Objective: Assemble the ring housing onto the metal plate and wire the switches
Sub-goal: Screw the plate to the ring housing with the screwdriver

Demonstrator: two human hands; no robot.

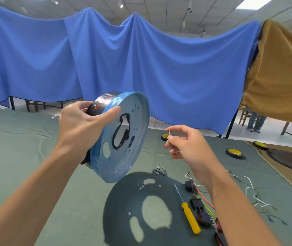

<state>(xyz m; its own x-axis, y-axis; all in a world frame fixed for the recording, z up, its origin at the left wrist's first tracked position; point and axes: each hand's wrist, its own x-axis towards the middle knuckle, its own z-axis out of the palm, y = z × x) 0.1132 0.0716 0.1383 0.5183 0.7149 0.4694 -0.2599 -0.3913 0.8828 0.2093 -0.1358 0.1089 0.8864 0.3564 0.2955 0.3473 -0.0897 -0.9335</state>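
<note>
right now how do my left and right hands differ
The left hand grips a large blue plate by its rim; the right hand pinches a small screw. The left hand opens wide round the edge; the right hand's fingers bunch together. Both are raised above the table.

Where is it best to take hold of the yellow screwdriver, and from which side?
Grip the screwdriver by its thick yellow handle, from above and from its left: it lies flat on the table, thin shaft pointing away, and switches crowd its right side.
</note>
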